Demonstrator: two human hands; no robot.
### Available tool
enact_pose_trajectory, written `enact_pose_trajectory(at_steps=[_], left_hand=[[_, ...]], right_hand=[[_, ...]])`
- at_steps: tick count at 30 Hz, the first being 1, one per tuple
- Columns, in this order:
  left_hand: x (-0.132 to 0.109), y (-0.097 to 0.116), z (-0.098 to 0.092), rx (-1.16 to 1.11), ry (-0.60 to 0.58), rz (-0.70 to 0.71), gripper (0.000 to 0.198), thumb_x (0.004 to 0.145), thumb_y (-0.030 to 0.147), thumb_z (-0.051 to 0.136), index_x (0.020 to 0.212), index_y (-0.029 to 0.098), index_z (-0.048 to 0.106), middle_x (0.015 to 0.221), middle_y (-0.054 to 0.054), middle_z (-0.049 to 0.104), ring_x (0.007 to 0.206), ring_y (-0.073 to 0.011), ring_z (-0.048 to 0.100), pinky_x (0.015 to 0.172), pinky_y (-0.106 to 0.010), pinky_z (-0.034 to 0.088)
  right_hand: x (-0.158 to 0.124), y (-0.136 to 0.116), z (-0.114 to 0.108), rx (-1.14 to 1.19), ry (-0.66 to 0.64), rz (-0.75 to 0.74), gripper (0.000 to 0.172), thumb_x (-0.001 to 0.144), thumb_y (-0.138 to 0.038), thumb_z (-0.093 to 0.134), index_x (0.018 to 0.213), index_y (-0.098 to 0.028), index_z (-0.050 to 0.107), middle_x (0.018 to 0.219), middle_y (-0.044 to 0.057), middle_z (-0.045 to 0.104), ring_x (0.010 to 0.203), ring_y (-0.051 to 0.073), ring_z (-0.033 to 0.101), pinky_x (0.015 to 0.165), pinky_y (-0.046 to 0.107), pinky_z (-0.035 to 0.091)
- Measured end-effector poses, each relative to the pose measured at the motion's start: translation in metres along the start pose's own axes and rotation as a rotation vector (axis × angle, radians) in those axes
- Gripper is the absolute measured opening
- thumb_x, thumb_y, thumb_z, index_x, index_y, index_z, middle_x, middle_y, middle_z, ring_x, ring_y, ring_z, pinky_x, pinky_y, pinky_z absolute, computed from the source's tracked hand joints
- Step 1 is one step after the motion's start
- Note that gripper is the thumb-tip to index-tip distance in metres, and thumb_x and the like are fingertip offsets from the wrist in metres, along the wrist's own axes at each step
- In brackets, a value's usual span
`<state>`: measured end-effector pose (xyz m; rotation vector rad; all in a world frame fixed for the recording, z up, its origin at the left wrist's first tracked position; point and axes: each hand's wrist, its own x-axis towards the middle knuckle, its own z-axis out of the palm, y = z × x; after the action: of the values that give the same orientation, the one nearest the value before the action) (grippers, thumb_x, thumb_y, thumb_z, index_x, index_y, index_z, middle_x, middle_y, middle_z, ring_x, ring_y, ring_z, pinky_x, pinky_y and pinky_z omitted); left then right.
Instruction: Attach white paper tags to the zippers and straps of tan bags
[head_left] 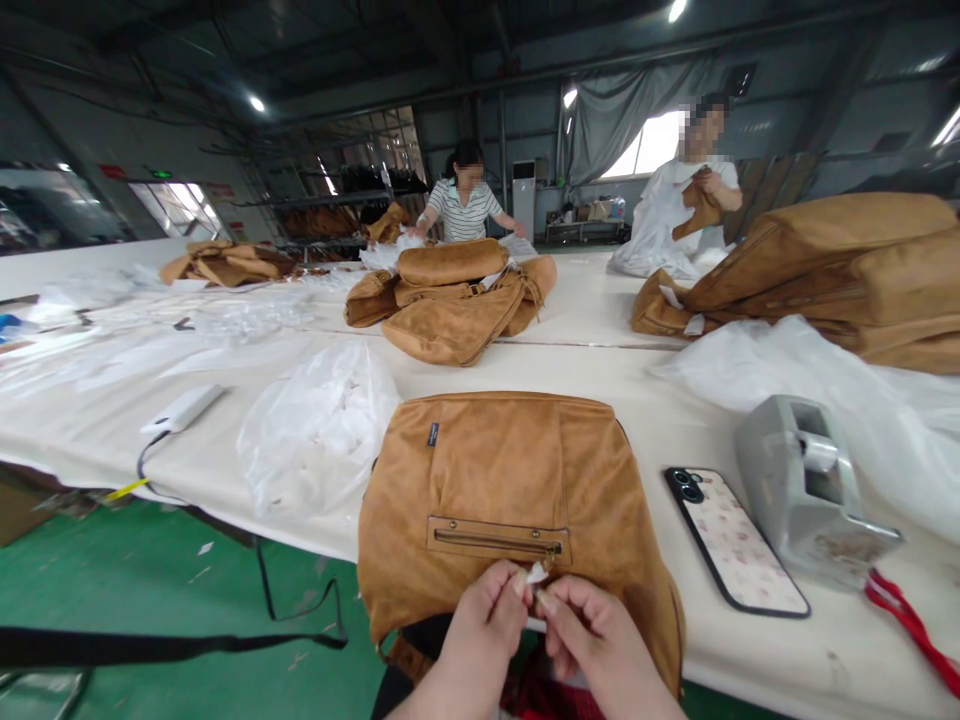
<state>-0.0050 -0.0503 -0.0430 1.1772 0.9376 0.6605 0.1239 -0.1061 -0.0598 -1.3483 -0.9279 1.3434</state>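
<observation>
Brown bag (pixel 495 460) overhangs the table (pixel 643 410)'s near edge; left hand (pixel 487 618) pinches a white scrap (pixel 537 573) below its zipper (pixel 499 541); right hand (pixel 589 628) bends close, grip unclear. Tabletop separates bag from phone (pixel 739 540).

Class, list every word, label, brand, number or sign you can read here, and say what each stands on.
None can be read.
Dark label on the nearest brown bag: lettering too small.
Green lit sign at the far left: too blurred.
Red signs on either side of it: too blurred.
</observation>
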Motion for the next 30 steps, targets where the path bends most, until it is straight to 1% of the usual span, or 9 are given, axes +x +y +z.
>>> enact_pose_trajectory(at_steps=[2,4,10,16,19,22,25,28,30], left_hand=[[0.0,-0.001,-0.003,-0.128,-0.062,-0.119,0.055,0.069,0.072,0.061,0.072,0.019,0.047,0.054,0.008,0.039,0.044,-0.0053,0.03,0.045,-0.02,0.021],[0.0,-0.001,-0.007,-0.182,-0.128,-0.203,0.058,0.066,0.074,0.062,0.073,0.019,0.047,0.051,0.011,0.034,0.039,-0.003,0.022,0.042,-0.02,0.015],[0.0,0.005,-0.015,-0.286,-0.279,-0.332,0.058,0.066,0.074,0.063,0.073,0.019,0.048,0.042,0.013,0.032,0.03,-0.0024,0.02,0.037,-0.019,0.012],[-0.001,0.015,-0.017,-0.528,-0.445,-0.411,0.044,0.068,0.056,0.074,0.073,0.018,0.053,0.038,0.012,0.033,0.028,-0.002,0.016,0.031,-0.017,0.011],[0.0,0.013,-0.017,-0.499,-0.409,-0.331,0.043,0.075,0.058,0.067,0.076,0.015,0.059,0.036,0.01,0.039,0.025,-0.0024,0.019,0.029,-0.017,0.014],[-0.001,0.011,-0.016,-0.373,-0.365,-0.264,0.057,0.077,0.07,0.054,0.075,0.013,0.06,0.037,0.004,0.049,0.023,-0.0038,0.024,0.026,-0.018,0.016],[-0.004,0.009,-0.016,-0.201,-0.338,-0.216,0.06,0.073,0.072,0.056,0.079,0.013,0.057,0.048,0.0,0.059,0.024,-0.003,0.032,0.025,-0.016,0.016],[-0.008,0.008,-0.017,-0.031,-0.211,-0.156,0.057,0.071,0.07,0.062,0.084,0.016,0.05,0.063,0.001,0.064,0.029,-0.0027,0.041,0.027,-0.013,0.023],[-0.009,0.007,-0.017,0.039,-0.121,-0.128,0.056,0.071,0.072,0.06,0.082,0.018,0.045,0.06,0.003,0.061,0.032,-0.0043,0.046,0.029,-0.013,0.027]], right_hand=[[0.001,-0.001,0.001,0.0,0.008,0.002,0.053,0.077,-0.07,0.057,0.072,-0.017,0.055,0.054,-0.003,0.054,0.042,0.007,0.047,0.043,0.019,0.037],[0.001,-0.001,0.002,0.007,0.013,0.004,0.053,0.076,-0.07,0.058,0.072,-0.017,0.057,0.053,-0.004,0.053,0.041,0.007,0.046,0.043,0.019,0.036],[0.004,0.001,0.001,0.07,0.009,-0.014,0.05,0.075,-0.065,0.063,0.071,-0.015,0.061,0.054,-0.003,0.054,0.041,0.006,0.045,0.042,0.018,0.035],[0.007,-0.003,-0.001,0.085,-0.009,-0.005,0.052,0.073,-0.066,0.066,0.065,-0.014,0.062,0.051,-0.004,0.05,0.041,0.005,0.043,0.042,0.017,0.034],[0.009,-0.007,0.001,0.059,-0.008,-0.001,0.055,0.071,-0.068,0.066,0.063,-0.014,0.06,0.05,-0.004,0.048,0.04,0.005,0.042,0.041,0.017,0.033],[0.01,-0.008,0.002,0.054,0.028,0.027,0.059,0.065,-0.073,0.067,0.062,-0.014,0.059,0.05,-0.004,0.048,0.04,0.005,0.042,0.041,0.017,0.034],[0.01,-0.009,0.003,0.067,0.037,0.032,0.058,0.064,-0.072,0.068,0.065,-0.015,0.061,0.05,-0.004,0.051,0.04,0.005,0.042,0.041,0.018,0.034],[0.009,-0.01,0.003,0.073,0.037,0.03,0.057,0.064,-0.072,0.068,0.066,-0.015,0.062,0.049,-0.003,0.052,0.039,0.005,0.041,0.04,0.018,0.033],[0.009,-0.013,0.004,0.073,0.047,0.035,0.058,0.063,-0.072,0.069,0.067,-0.015,0.062,0.049,-0.004,0.052,0.039,0.006,0.041,0.04,0.018,0.032]])
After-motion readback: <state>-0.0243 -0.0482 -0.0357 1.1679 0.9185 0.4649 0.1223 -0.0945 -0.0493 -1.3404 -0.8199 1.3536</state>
